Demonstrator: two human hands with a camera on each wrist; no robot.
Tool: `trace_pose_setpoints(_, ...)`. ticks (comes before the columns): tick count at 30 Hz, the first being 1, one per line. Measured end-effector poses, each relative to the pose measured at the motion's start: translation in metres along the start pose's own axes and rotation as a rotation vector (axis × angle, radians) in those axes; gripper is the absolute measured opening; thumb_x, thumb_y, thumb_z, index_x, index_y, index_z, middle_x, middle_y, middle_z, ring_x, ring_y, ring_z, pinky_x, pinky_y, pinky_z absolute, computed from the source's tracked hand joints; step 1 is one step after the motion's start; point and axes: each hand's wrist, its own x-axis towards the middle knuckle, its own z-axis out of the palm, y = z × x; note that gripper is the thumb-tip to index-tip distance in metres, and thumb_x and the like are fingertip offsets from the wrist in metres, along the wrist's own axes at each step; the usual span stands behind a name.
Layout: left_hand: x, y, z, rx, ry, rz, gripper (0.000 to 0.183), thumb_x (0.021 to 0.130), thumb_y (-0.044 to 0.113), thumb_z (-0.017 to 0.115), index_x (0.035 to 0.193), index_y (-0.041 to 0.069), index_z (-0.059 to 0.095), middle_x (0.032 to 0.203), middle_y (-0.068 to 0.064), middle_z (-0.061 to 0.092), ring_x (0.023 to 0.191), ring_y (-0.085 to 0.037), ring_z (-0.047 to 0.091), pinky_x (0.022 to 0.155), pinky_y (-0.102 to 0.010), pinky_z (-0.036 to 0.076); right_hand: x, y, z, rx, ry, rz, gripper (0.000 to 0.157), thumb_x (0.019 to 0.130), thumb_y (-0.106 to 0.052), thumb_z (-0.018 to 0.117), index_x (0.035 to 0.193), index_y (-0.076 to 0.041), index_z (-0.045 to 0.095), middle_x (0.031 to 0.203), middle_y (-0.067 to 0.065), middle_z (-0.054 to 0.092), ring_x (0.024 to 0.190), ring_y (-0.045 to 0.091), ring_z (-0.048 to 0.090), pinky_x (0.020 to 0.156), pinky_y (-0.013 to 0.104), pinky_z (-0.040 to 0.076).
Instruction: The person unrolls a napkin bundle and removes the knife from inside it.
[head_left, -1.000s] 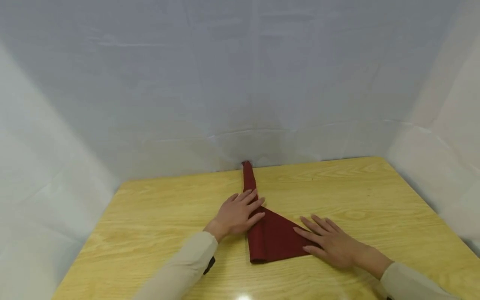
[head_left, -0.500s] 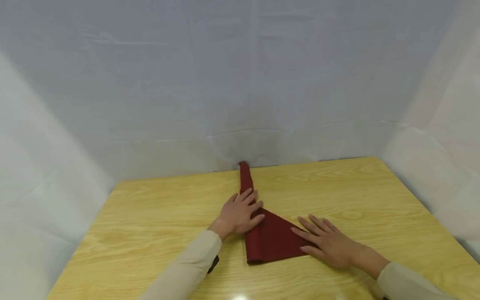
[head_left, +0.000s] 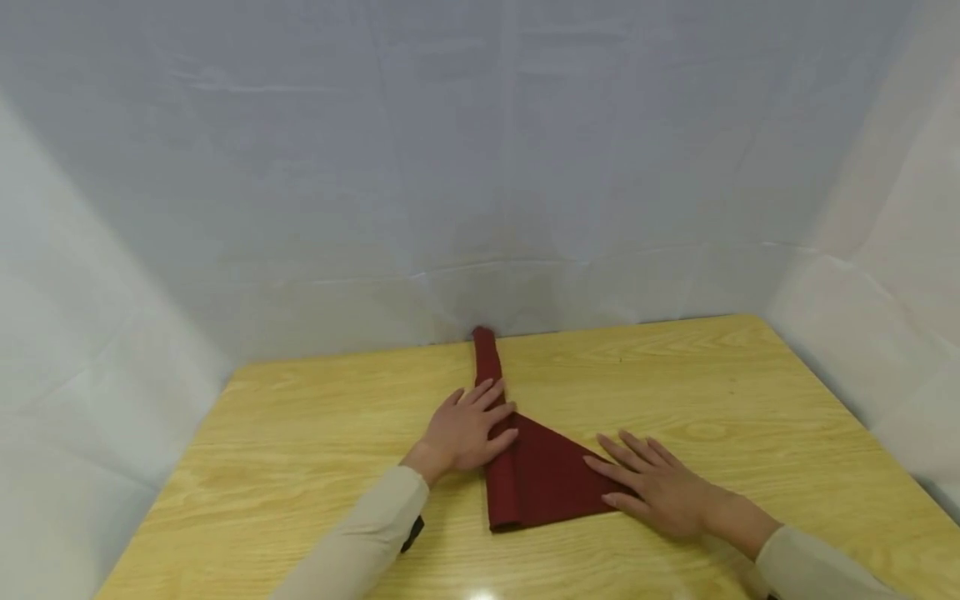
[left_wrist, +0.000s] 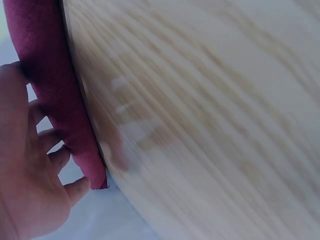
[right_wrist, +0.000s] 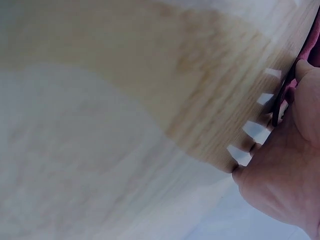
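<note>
On the table lies a dark red cloth (head_left: 558,475), its left part folded or rolled into a long narrow strip that reaches the back edge. To the right, the flat part tapers to a corner. My left hand (head_left: 465,429) rests on the strip about midway, fingers spread. In the left wrist view, the fingertips of that hand (left_wrist: 30,170) touch the side of the thick red strip (left_wrist: 60,90). My right hand (head_left: 667,487) lies with fingers spread over the right corner of the cloth. The right wrist view shows this hand (right_wrist: 290,150) at the cloth's edge, some fingertips on the wood.
A light wood-grain table (head_left: 300,450) carries the cloth. White sheeting (head_left: 487,167) hangs right behind its back edge and along both sides. The far end of the red strip touches that back sheeting.
My left hand and the folded strip have shifted slightly left, and the strip's far end moved left too. My right hand stays on the cloth's corner.
</note>
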Motion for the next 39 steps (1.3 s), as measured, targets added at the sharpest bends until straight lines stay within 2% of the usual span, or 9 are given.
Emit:
trace_pose_setpoints(14, -0.019, -0.017, -0.003, -0.049, 0.024, -0.017, 0.058, 0.1, 0.054, 0.032, 0.147, 0.022, 0.042, 0.156, -0.005, 0.023, 0.142, -0.022, 0.02, 0.11, -0.047, 0.025, -0.002, 0.001, 0.0, 0.036, -0.004, -0.008, 0.051, 0.103, -0.037, 0.041, 0.15, -0.017, 0.036, 0.155, 0.016, 0.023, 0.139, 0.043, 0.015, 0.104, 0.065, 0.016)
trace_pose_setpoints(19, -0.03, -0.025, -0.007, -0.063, 0.026, -0.019, 0.058, 0.101, 0.053, 0.032, 0.147, 0.021, 0.042, 0.155, -0.006, 0.025, 0.141, -0.023, 0.023, 0.11, -0.047, 0.025, -0.002, 0.001, 0.001, 0.039, 0.005, -0.016, 0.05, 0.103, -0.036, 0.04, 0.15, -0.017, 0.036, 0.155, 0.016, 0.022, 0.139, 0.044, 0.015, 0.104, 0.065, 0.016)
trace_pose_setpoints(24, -0.041, -0.032, -0.008, -0.066, 0.007, -0.045, 0.065, 0.098, 0.062, 0.029, 0.148, 0.022, 0.039, 0.155, -0.005, 0.025, 0.141, -0.02, 0.023, 0.111, -0.046, 0.023, -0.002, 0.002, 0.001, 0.04, 0.013, -0.024, 0.05, 0.103, -0.036, 0.04, 0.149, -0.017, 0.036, 0.154, 0.016, 0.023, 0.139, 0.044, 0.016, 0.104, 0.066, 0.016)
trace_pose_setpoints(27, -0.05, -0.037, -0.009, -0.07, 0.004, -0.053, 0.069, 0.096, 0.064, 0.031, 0.149, 0.021, 0.038, 0.155, -0.006, 0.026, 0.141, -0.021, 0.024, 0.111, -0.047, 0.024, -0.002, 0.001, 0.001, 0.041, 0.013, -0.022, 0.05, 0.103, -0.036, 0.04, 0.149, -0.017, 0.036, 0.154, 0.016, 0.023, 0.139, 0.044, 0.016, 0.104, 0.065, 0.016)
trace_pose_setpoints(32, -0.059, -0.044, -0.005, -0.061, 0.0, -0.063, 0.069, 0.095, 0.063, 0.034, 0.15, 0.02, 0.036, 0.154, -0.007, 0.027, 0.141, -0.022, 0.025, 0.11, -0.048, 0.024, -0.002, 0.002, 0.002, 0.028, 0.024, -0.015, 0.05, 0.103, -0.037, 0.04, 0.149, -0.018, 0.037, 0.154, 0.015, 0.024, 0.139, 0.044, 0.016, 0.104, 0.065, 0.017)
trace_pose_setpoints(39, -0.062, -0.049, 0.001, -0.062, -0.004, -0.059, 0.069, 0.096, 0.063, 0.032, 0.151, 0.02, 0.033, 0.155, -0.008, 0.026, 0.141, -0.023, 0.025, 0.11, -0.048, 0.025, -0.001, 0.003, 0.004, 0.024, 0.03, -0.024, 0.049, 0.103, -0.036, 0.041, 0.149, -0.018, 0.038, 0.154, 0.016, 0.025, 0.138, 0.044, 0.017, 0.103, 0.066, 0.017)
